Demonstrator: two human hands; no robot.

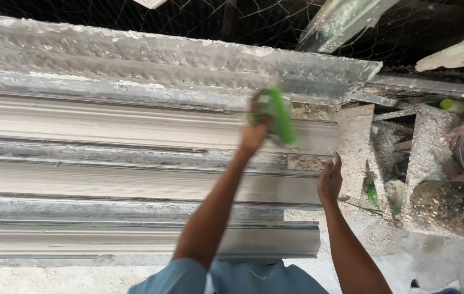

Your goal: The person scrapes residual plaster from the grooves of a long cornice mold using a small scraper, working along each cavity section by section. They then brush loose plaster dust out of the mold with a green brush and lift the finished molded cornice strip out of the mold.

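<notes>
A blurry green tool (pixel 278 117) is being gripped by the left hand (pixel 255 130) over the plaster moulding (pixel 134 125); the right hand (pixel 330 182) is being rested, loosely open, on its end.

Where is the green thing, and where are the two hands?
green thing (pixel 280 117), head view, on the middle of its blurred green body
left hand (pixel 255 129), head view, on the back of the hand gripping the green thing
right hand (pixel 329 182), head view, on the back of the hand

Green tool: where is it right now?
In the head view, the green tool is held in the left hand, right of centre, over the plaster mouldings near their right ends.
</notes>
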